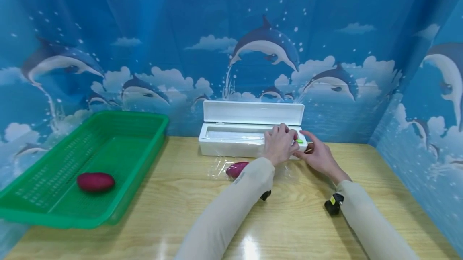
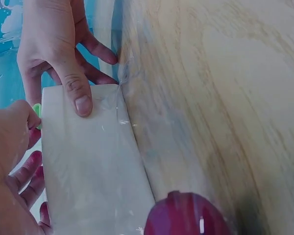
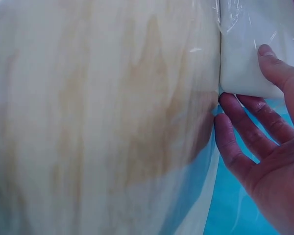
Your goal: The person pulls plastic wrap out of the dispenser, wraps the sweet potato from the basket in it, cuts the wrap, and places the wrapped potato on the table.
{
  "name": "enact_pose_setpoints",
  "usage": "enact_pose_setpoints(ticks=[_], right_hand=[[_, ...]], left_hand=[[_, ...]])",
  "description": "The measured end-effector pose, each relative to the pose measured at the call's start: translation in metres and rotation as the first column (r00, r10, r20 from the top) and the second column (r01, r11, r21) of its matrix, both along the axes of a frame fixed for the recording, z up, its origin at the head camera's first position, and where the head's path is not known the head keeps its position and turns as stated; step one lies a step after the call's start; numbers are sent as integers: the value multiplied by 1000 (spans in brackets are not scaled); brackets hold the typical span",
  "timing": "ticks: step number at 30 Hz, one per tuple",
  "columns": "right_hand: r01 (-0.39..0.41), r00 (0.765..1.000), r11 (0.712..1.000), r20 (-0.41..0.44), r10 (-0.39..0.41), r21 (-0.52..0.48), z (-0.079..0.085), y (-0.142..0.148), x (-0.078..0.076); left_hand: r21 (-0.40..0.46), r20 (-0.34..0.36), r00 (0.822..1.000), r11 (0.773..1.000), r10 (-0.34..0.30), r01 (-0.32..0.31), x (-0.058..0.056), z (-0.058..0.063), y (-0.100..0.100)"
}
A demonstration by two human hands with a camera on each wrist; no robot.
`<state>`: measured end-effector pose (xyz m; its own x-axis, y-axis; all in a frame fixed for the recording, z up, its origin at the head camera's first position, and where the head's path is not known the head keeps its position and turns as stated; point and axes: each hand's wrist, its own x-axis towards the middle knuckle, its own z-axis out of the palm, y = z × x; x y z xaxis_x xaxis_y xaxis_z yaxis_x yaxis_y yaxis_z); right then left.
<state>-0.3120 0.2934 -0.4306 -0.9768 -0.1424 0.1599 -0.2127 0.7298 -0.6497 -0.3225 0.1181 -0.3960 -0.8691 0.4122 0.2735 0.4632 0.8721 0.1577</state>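
A white cling film box [image 1: 231, 148] stands against the back curtain, its lid [image 1: 253, 112] raised. Clear plastic film [image 1: 217, 169] hangs from its front onto the table, over a purple sweet potato [image 1: 236, 169] partly hidden by the left sleeve. My left hand [image 1: 279, 145] is over the box's right part, thumb and finger pinching the small green slide cutter [image 1: 299, 141]. With my right hand [image 1: 320, 157] I grip the box's right end. In the right wrist view its thumb [image 3: 267, 51] lies on the front face and the fingers are at the end.
A green plastic basket [image 1: 121, 207] stands at the left with another purple sweet potato [image 1: 95, 182] inside. The wooden table [image 1: 289, 220] meets a dolphin-printed curtain [image 1: 188, 23] at the back and right.
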Motion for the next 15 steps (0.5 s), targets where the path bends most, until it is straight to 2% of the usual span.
enact_pose_setpoints(ticks=[15], right_hand=[[4, 1000, 1000, -13, -3, 9, 1, 1, 2]], left_hand=[[-107, -51, 999, 994, -7, 1, -2, 2, -1]])
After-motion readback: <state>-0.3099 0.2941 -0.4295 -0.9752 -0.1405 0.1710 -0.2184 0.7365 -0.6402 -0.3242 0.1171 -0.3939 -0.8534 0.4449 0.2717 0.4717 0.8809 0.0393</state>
